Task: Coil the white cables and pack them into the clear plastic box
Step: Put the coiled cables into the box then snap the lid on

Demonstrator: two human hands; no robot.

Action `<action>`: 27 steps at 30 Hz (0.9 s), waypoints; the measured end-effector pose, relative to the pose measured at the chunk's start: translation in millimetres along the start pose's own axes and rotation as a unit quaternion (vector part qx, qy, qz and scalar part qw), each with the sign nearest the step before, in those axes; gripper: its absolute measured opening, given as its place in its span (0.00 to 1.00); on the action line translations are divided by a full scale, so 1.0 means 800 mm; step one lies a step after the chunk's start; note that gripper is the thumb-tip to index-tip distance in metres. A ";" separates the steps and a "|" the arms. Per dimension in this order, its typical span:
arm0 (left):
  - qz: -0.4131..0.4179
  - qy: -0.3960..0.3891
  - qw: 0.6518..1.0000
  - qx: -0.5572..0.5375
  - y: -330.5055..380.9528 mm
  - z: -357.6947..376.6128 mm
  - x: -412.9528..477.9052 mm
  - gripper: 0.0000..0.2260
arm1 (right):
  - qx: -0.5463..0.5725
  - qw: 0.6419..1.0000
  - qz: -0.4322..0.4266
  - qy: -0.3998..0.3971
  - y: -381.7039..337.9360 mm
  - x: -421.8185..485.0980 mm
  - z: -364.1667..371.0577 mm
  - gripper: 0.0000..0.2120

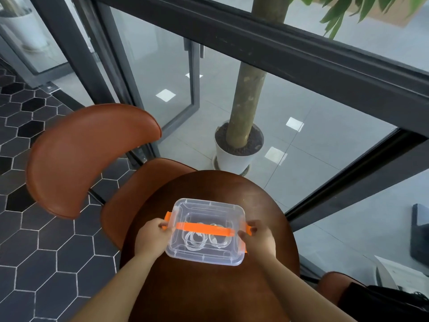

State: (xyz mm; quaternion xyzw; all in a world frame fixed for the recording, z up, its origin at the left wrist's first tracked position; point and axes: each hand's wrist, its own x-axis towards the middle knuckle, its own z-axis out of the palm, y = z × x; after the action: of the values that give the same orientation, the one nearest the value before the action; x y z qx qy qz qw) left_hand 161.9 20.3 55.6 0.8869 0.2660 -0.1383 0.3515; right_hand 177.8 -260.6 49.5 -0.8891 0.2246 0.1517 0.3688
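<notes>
While both hands (154, 235) flank it, the box (206, 231) sits lidded

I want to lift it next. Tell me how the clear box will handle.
The clear plastic box is probably light: only two small cable coils show inside. Its thin walls may flex. With hands at the orange latches, the lid should stay on once clipped.

The lid of the clear plastic box (206, 231) is blurring the white cables (194, 238) beneath it into faint rings, their number unclear. The orange handle (205, 228) is crossing over them. The left hand (153, 238) is covering one latch; the bottom edge is cutting off both forearms.
</notes>
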 end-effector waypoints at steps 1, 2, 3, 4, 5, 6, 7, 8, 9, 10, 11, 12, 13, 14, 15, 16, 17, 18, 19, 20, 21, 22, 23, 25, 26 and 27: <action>0.002 0.004 1.000 0.000 -0.004 0.002 0.003 0.09 | 0.007 1.000 0.007 0.005 0.001 0.001 0.000 0.24; 0.001 0.006 1.000 -0.004 -0.007 0.003 0.006 0.09 | 0.013 1.000 0.019 0.010 0.004 0.003 0.001 0.26; -0.006 0.001 1.000 -0.015 -0.007 0.003 0.008 0.09 | 0.018 0.999 0.031 0.012 0.005 0.004 0.000 0.27; -0.022 -0.008 0.999 -0.037 -0.005 0.003 0.011 0.11 | 0.021 0.999 0.040 0.010 0.007 0.005 0.000 0.29; -0.048 -0.021 0.996 -0.068 -0.003 0.002 0.011 0.14 | 0.021 0.999 0.048 0.004 0.008 0.004 -0.002 0.31; -0.079 -0.036 0.991 -0.099 -0.001 0.001 0.012 0.19 | 0.022 0.998 0.052 -0.005 0.009 0.004 -0.003 0.32; -0.104 -0.049 0.986 -0.122 0.000 -0.001 0.013 0.24 | 0.023 0.998 0.055 -0.018 0.010 0.004 -0.003 0.34; -0.122 -0.058 0.981 -0.138 0.000 -0.003 0.014 0.27 | 0.025 0.998 0.056 -0.034 0.011 0.004 -0.003 0.35; -0.136 -0.064 0.976 -0.154 -0.001 -0.003 0.016 0.29 | 0.029 0.996 0.060 -0.053 0.012 0.005 -0.004 0.35; -0.149 -0.070 0.971 -0.175 -0.002 -0.004 0.017 0.30 | 0.038 0.995 0.064 -0.071 0.014 0.006 -0.003 0.35; -0.163 -0.079 0.963 -0.200 -0.002 -0.005 0.016 0.31 | 0.050 0.992 0.072 -0.087 0.016 0.007 -0.002 0.34; -0.175 -0.089 0.955 -0.223 -0.001 -0.005 0.013 0.30 | 0.062 0.990 0.078 -0.099 0.019 0.008 -0.001 0.33; -0.185 -0.098 0.946 -0.246 -0.001 -0.004 0.011 0.28 | 0.071 0.988 0.082 -0.109 0.022 0.009 0.001 0.31; -0.192 -0.106 0.939 -0.266 -0.002 -0.003 0.009 0.24 | 0.085 0.986 0.085 -0.116 0.023 0.009 0.002 0.28; -0.197 -0.114 0.932 -0.281 -0.003 -0.003 0.007 0.21 | 0.097 0.984 0.088 -0.123 0.023 0.008 0.002 0.25; -0.199 -0.120 0.928 -0.291 -0.005 -0.002 0.006 0.18 | 0.109 0.982 0.089 -0.129 0.023 0.007 0.002 0.22; -0.199 -0.125 0.925 -0.299 -0.007 -0.001 0.006 0.15 | 0.116 0.981 0.088 -0.131 0.023 0.006 0.001 0.20; -0.194 -0.124 0.924 -0.305 -0.009 0.001 0.006 0.13 | 0.123 0.980 0.089 -0.132 0.024 0.006 0.001 0.19; -0.184 -0.117 0.927 -0.305 -0.010 0.002 0.006 0.12 | 0.128 0.979 0.093 -0.131 0.025 0.006 0.002 0.18; -0.168 -0.105 0.934 -0.296 -0.011 0.005 0.007 0.10 | 0.137 0.977 0.094 -0.131 0.026 0.006 0.002 0.16; -0.147 -0.088 0.946 -0.277 -0.012 0.007 0.006 0.08 | 0.138 0.978 0.094 -0.127 0.027 0.007 0.003 0.16; -0.123 -0.071 0.958 -0.249 -0.012 0.009 0.005 0.08 | 0.136 0.979 0.091 -0.122 0.028 0.009 0.004 0.15; -0.100 -0.058 0.970 -0.215 -0.011 0.010 0.003 0.08 | 0.128 0.981 0.085 -0.119 0.029 0.010 0.005 0.15; -0.049 -0.033 0.988 -0.139 -0.007 0.011 -0.003 0.09 | 0.117 0.984 0.071 -0.112 0.030 0.011 0.007 0.15; -0.022 -0.018 0.995 -0.097 -0.004 0.011 -0.006 0.10 | 0.110 0.986 0.063 -0.109 0.030 0.011 0.008 0.15; 0.002 0.000 0.999 -0.054 0.000 0.010 -0.009 0.11 | 0.098 0.988 0.056 -0.105 0.030 0.011 0.008 0.15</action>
State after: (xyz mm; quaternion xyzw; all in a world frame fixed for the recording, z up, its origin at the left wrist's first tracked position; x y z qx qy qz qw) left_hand 155.4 11.6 53.0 0.8673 0.2709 -0.1230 0.3992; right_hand 172.5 -273.7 26.8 -0.8140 0.2482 0.2419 0.4662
